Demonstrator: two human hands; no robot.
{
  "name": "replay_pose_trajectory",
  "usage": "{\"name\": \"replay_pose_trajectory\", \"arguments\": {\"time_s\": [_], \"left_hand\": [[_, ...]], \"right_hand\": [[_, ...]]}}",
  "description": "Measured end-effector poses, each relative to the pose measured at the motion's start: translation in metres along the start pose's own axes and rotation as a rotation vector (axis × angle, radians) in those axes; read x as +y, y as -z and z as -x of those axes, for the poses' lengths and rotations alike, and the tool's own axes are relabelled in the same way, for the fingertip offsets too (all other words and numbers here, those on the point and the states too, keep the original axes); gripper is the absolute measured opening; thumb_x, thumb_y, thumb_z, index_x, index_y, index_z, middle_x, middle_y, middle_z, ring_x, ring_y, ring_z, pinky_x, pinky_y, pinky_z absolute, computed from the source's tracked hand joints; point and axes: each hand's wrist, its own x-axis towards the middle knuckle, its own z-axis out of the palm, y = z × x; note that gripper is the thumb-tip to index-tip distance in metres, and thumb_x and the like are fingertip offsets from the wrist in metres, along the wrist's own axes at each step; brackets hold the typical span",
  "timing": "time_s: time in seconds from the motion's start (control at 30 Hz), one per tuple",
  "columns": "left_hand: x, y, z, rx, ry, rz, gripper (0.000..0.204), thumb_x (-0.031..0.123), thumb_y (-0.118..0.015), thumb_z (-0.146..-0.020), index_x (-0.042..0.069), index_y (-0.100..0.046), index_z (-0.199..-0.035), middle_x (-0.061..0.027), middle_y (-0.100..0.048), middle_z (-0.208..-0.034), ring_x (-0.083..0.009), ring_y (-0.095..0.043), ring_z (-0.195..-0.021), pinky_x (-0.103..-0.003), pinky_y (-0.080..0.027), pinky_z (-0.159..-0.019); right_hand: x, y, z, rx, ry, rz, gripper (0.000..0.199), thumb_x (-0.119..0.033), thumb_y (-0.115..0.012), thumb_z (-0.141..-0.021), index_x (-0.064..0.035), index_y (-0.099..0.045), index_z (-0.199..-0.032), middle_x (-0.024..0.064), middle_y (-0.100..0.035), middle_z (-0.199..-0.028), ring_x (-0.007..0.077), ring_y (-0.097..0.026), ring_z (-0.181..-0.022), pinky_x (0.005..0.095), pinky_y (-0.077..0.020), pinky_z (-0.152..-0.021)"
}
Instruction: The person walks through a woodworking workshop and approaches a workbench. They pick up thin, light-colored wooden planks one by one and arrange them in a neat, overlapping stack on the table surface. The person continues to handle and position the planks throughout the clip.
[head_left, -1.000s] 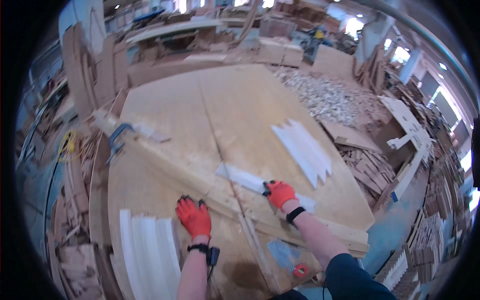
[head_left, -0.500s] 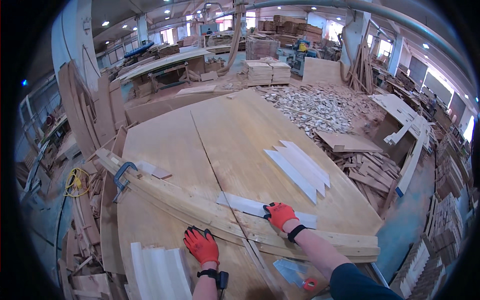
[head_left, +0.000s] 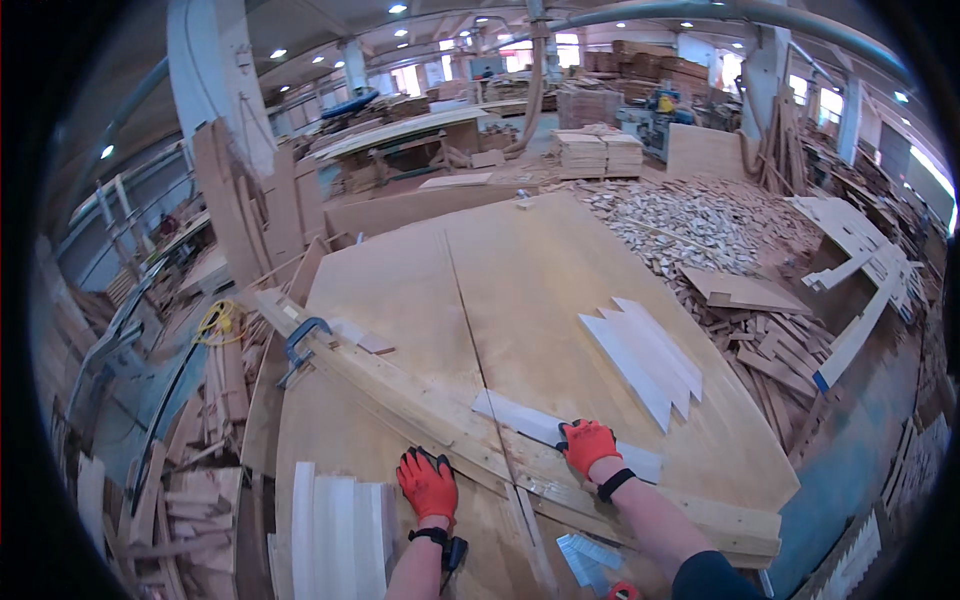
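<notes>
My right hand (head_left: 590, 447), in a red glove with dark fingertips, bends its fingers over the edge of a pale wooden board (head_left: 520, 413). That board lies along the far side of a long, curved wooden rail (head_left: 385, 385). On the near side of the rail, my left hand (head_left: 428, 485), gloved alike, rests with fingers apart and dark tips close to the rail's edge. It holds nothing. A blue C-clamp (head_left: 303, 345) grips the rail's far left end. Beside my left hand lies a row of pale boards (head_left: 342, 530).
Several pointed pale boards (head_left: 645, 360) lie right on the large plywood tabletop (head_left: 540, 270). Bluish flat pieces (head_left: 590, 558) and a red round object (head_left: 622, 590) sit at the near edge. Wood offcuts (head_left: 690, 230) heap beyond; scrap strips (head_left: 200, 510) are piled left.
The whole view has shifted, so the scene sits farther right in the picture. Both hands keep about the same places against the rail and the pale board.
</notes>
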Motion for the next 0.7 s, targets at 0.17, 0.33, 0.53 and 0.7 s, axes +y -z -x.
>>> {"name": "replay_pose_trajectory", "arguments": {"time_s": [0.17, 0.33, 0.53, 0.7], "left_hand": [[-0.002, 0.028, 0.061, 0.018, 0.005, 0.013, 0.063, 0.038, -0.058, -0.093, -0.008, -0.051, -0.136, -0.0266, -0.05, -0.144, -0.0417, -0.039, -0.139, -0.053, -0.023, -0.119], [-0.011, 0.061, 0.125, 0.032, 0.002, -0.001, 0.059, 0.037, -0.059, -0.093, -0.006, -0.053, -0.133, -0.0266, -0.051, -0.142, -0.0421, -0.042, -0.136, -0.054, -0.026, -0.117], [0.002, 0.09, 0.181, -0.016, 0.021, 0.01, 0.06, 0.037, -0.059, -0.093, -0.004, -0.051, -0.136, -0.0257, -0.051, -0.142, -0.0411, -0.041, -0.137, -0.053, -0.024, -0.118], [-0.014, 0.108, 0.206, -0.012, 0.126, 0.205, 0.059, 0.034, -0.063, -0.092, 0.002, -0.051, -0.139, -0.0208, -0.053, -0.141, -0.0359, -0.043, -0.136, -0.053, -0.023, -0.118]], "right_hand": [[0.01, -0.006, 0.071, 0.02, 0.027, -0.022, 0.052, -0.045, -0.075, -0.084, -0.0114, -0.062, -0.122, 0.0148, -0.067, -0.114, 0.0319, -0.065, -0.108, 0.0453, -0.0544, -0.087], [0.02, 0.018, 0.122, -0.08, 0.01, -0.075, 0.052, -0.047, -0.074, -0.082, -0.0085, -0.064, -0.115, 0.0141, -0.068, -0.113, 0.0323, -0.066, -0.108, 0.044, -0.0544, -0.088], [0.044, 0.02, 0.153, -0.183, 0.016, -0.255, 0.043, -0.042, -0.077, -0.077, -0.0079, -0.067, -0.101, 0.0149, -0.069, -0.105, 0.0316, -0.068, -0.1, 0.0425, -0.0535, -0.087], [0.044, 0.028, 0.19, -0.115, -0.035, -0.356, 0.042, -0.037, -0.08, -0.076, -0.0064, -0.064, -0.1, 0.0163, -0.067, -0.105, 0.0334, -0.066, -0.098, 0.0441, -0.0529, -0.085]]}}
